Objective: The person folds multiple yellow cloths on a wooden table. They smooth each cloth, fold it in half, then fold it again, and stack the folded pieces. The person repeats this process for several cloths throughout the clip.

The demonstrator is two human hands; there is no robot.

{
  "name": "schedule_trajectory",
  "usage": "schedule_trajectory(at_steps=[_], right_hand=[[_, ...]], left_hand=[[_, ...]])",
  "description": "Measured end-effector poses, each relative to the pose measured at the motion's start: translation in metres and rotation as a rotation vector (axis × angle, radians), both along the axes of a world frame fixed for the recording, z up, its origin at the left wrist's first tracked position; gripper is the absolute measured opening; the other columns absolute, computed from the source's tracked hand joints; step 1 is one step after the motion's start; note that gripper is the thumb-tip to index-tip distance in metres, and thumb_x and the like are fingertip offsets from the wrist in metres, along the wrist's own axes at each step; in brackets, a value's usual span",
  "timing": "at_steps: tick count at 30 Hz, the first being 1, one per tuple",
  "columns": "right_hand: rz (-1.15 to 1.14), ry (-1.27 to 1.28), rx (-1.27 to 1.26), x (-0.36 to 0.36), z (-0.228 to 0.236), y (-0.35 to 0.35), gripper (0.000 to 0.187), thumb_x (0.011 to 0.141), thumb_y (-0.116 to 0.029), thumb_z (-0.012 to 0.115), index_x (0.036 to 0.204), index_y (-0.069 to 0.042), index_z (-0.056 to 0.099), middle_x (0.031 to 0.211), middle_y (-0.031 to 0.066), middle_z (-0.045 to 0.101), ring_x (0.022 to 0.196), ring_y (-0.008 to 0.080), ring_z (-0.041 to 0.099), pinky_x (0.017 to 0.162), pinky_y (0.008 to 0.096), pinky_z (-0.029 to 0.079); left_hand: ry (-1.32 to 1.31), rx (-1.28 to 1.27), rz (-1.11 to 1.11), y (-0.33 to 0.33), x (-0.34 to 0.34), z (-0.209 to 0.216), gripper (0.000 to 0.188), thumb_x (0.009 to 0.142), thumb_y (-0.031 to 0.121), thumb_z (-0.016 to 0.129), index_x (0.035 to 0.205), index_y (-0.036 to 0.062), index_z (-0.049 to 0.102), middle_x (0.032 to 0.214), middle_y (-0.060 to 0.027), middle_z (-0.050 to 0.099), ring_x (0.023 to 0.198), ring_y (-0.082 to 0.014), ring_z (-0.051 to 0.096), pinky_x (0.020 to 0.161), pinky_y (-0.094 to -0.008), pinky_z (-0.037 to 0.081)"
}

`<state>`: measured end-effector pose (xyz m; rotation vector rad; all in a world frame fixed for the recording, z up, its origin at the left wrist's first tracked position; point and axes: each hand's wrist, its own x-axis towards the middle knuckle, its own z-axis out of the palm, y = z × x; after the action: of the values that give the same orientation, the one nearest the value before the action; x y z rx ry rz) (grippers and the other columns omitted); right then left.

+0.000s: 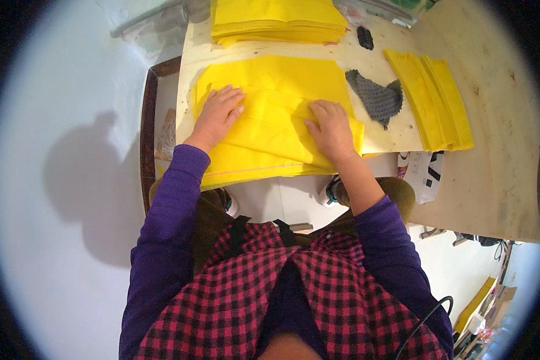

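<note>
Head view: yellow cloth (270, 135) on pale wooden table (199, 45), wrinkled, near edge overhanging at 6 o'clock; clock read from cloth's middle; left hand (220, 116) at 9 o'clock, palm down, fingers spread on cloth, clasping nothing; right hand (331, 129) at 3 o'clock, fingers loosely bent, resting on cloth, unclenched; yellow stack (276, 21) at 12 o'clock; black object (365, 38) between 1 and 2; dark grey scrap (378, 99) between 2 and 3; folded yellow pieces (432, 99) farther out near 3 o'clock.
</note>
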<state>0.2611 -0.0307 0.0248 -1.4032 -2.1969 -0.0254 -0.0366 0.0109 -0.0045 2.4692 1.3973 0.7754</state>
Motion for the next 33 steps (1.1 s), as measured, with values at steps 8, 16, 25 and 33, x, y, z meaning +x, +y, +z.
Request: schedule_trajectory(at_steps=[8, 16, 25, 33], right_hand=[[0.000, 0.043, -0.049, 0.003, -0.011, -0.002, 0.036, 0.077, -0.018, 0.068, 0.109, -0.003, 0.061, 0.115, 0.0123, 0.058, 0.111, 0.0313, 0.051, 0.102, 0.0432, 0.037], [-0.002, 0.060, -0.033, 0.003, -0.010, -0.003, 0.041, 0.077, -0.018, 0.068, 0.114, -0.004, 0.058, 0.116, 0.0132, 0.057, 0.111, 0.0315, 0.051, 0.104, 0.0455, 0.035], [-0.057, -0.049, -0.035, 0.003, -0.016, -0.004, 0.053, 0.082, -0.025, 0.062, 0.129, -0.002, 0.050, 0.135, 0.0143, 0.049, 0.130, 0.0283, 0.041, 0.111, 0.0457, 0.026], [-0.041, -0.016, -0.097, 0.004, -0.011, -0.008, 0.051, 0.084, -0.029, 0.061, 0.125, -0.001, 0.053, 0.133, 0.0159, 0.052, 0.128, 0.0300, 0.043, 0.110, 0.0461, 0.028]], left_hand=[[0.119, 0.089, 0.004, -0.006, 0.021, 0.037, 0.037, 0.092, 0.026, 0.055, 0.124, 0.0079, 0.056, 0.132, -0.0111, 0.053, 0.132, -0.0285, 0.040, 0.112, -0.0495, 0.021], [0.258, 0.113, -0.116, 0.004, 0.088, 0.036, 0.047, 0.092, 0.031, 0.053, 0.133, 0.0084, 0.048, 0.141, -0.0114, 0.044, 0.136, -0.0279, 0.034, 0.112, -0.0502, 0.021], [0.265, 0.021, -0.086, -0.006, 0.083, 0.014, 0.049, 0.093, 0.032, 0.051, 0.135, 0.0074, 0.045, 0.143, -0.0119, 0.041, 0.136, -0.0271, 0.033, 0.112, -0.0497, 0.022], [0.242, 0.039, -0.095, -0.009, 0.084, 0.011, 0.048, 0.092, 0.029, 0.052, 0.133, 0.0067, 0.047, 0.143, -0.0122, 0.042, 0.136, -0.0273, 0.033, 0.111, -0.0500, 0.022]])
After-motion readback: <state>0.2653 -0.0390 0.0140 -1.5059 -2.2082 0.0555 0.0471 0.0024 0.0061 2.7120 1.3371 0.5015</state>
